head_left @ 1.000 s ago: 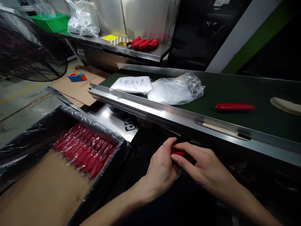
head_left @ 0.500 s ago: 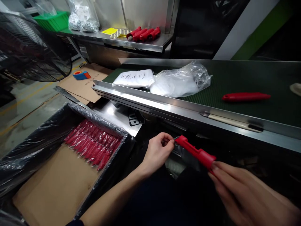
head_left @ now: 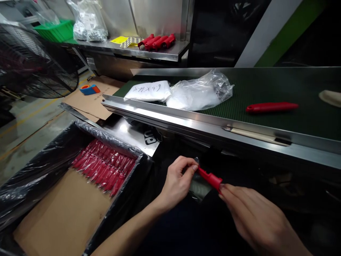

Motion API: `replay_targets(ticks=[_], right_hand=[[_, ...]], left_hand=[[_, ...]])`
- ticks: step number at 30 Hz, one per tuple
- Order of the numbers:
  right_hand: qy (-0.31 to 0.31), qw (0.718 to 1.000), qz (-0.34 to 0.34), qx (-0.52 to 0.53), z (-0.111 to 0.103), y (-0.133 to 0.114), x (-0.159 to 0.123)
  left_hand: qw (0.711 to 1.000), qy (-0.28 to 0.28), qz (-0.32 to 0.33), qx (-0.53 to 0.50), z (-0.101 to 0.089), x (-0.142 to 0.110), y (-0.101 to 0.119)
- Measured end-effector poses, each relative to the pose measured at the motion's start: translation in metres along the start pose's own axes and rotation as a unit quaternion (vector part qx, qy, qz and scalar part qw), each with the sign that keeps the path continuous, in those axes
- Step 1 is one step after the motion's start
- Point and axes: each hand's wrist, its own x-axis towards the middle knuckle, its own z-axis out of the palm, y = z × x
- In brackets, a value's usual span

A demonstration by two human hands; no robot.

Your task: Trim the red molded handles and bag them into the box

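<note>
My right hand point(head_left: 255, 213) grips the near end of a red plastic handle shell point(head_left: 213, 180), with its fingers closed around it. The shell points up and left toward my left hand point(head_left: 179, 179). Thumb and forefinger of that hand are pinched on the edge of a clear plastic bag point(head_left: 196, 160), at the shell's far end. The shell's tip is partly hidden behind the left fingers, and how far it sits inside the bag is hard to tell. Another red handle piece point(head_left: 271, 107) lies on the green conveyor belt point(head_left: 301, 124).
A box lined with black plastic point(head_left: 117, 140) stands at left, holding a row of bagged red parts point(head_left: 106, 161) on cardboard. On the belt lie white bag packs point(head_left: 149, 91); a knife-like tool point(head_left: 258, 137) rests on its rail. Red shells point(head_left: 157, 42) sit on the back shelf.
My right hand has moved left and slightly down, bringing the red shell closer to my left hand and its tip behind the left fingers. The left hand keeps its pinch.
</note>
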Motion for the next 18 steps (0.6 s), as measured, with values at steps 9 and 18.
replay_targets(ticks=[9,18], right_hand=[[0.149,0.891,0.423,0.069,0.042,-0.043,0.000],[-0.033,0.992,0.025,0.115,0.067,0.014,-0.033]], left_hand=[[0.995,0.028,0.089,0.037,0.011,-0.021,-0.007],[0.967,-0.029,0.204,0.152,-0.008,-0.028,0.000]])
